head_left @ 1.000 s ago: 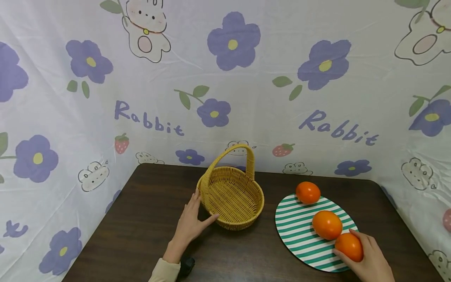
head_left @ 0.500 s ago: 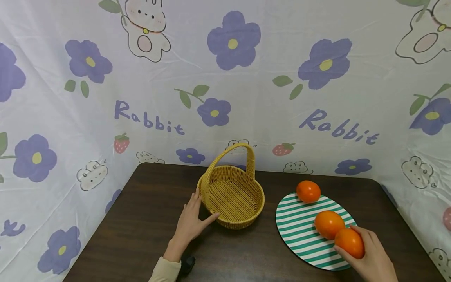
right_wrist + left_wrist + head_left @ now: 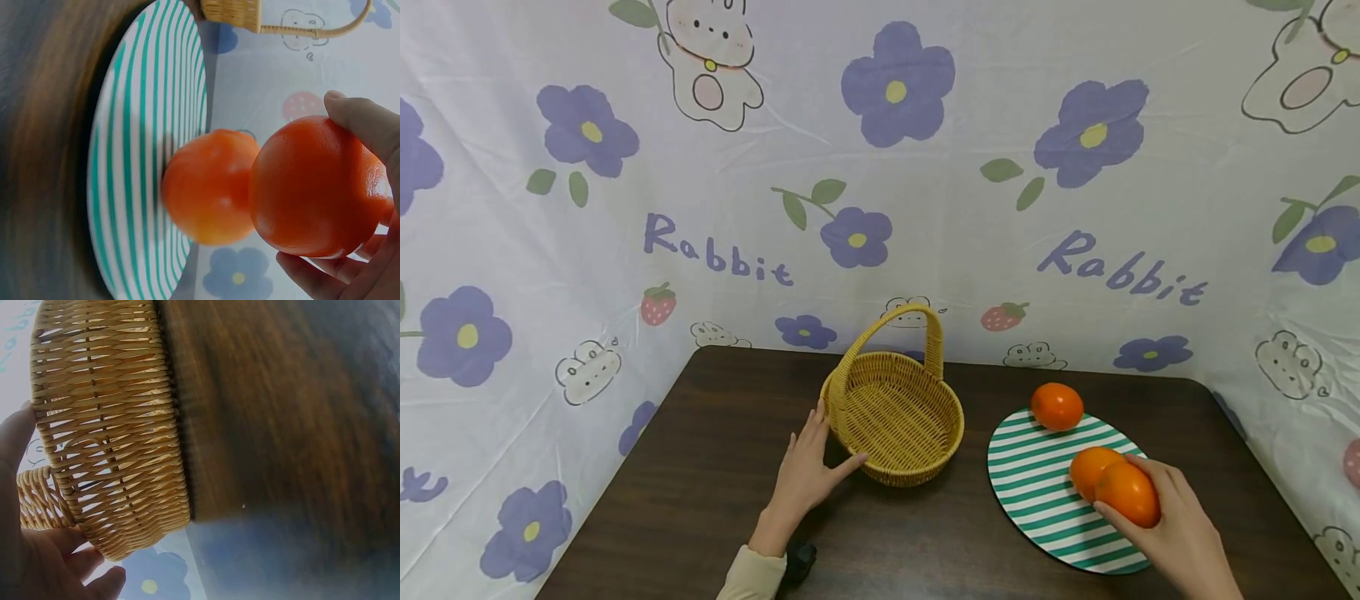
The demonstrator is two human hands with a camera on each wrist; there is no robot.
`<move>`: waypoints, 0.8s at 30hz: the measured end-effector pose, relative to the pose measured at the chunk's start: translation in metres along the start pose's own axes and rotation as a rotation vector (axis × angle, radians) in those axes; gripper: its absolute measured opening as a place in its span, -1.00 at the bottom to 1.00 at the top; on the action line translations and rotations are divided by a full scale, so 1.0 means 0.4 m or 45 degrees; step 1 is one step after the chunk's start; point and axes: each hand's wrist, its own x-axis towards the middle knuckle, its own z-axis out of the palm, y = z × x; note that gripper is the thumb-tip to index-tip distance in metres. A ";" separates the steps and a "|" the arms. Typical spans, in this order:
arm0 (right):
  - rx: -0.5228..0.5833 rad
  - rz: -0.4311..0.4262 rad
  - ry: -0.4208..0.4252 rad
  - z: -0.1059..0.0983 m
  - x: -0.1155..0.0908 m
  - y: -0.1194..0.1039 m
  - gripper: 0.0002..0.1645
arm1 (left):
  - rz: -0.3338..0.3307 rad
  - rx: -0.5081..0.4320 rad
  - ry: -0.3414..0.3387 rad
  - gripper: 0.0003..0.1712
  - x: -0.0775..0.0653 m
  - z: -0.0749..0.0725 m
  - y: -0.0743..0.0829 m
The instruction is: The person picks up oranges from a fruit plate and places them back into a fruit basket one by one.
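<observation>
A round yellow wicker basket [image 3: 897,417] with a tall handle stands on the table. My left hand [image 3: 806,471] is at its left side with fingers spread, the fingertips at the side wall and the thumb at the front rim. My right hand [image 3: 1183,525] grips a smooth, glossy orange [image 3: 315,187] between thumb and fingers, raised off the green-and-white striped plate [image 3: 1037,500]. A second orange [image 3: 209,187] sits on the plate just behind the held one, partly hidden by it in the head view. The third orange [image 3: 1057,407] lies at the plate's far edge.
The dark wooden table [image 3: 715,433] ends at a white cloth backdrop [image 3: 940,208] printed with purple flowers and rabbits. A small black object [image 3: 800,563] shows beside the left wrist. The plate stands to the right of the basket.
My right hand has lifted the gripped orange and moved it slightly left and up, so it now overlaps the middle orange in the head view. My left hand and the basket stay put.
</observation>
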 end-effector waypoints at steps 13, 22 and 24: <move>0.027 -0.128 0.034 0.030 0.034 -0.042 -0.12 | 0.006 0.007 -0.012 0.13 -0.003 -0.001 0.001; 0.042 -0.188 0.032 0.047 0.050 -0.056 -0.13 | 0.000 0.020 -0.015 0.12 -0.006 -0.004 0.001; 0.052 -0.208 0.036 0.052 0.054 -0.059 -0.14 | 0.000 0.023 -0.015 0.12 -0.007 -0.004 0.001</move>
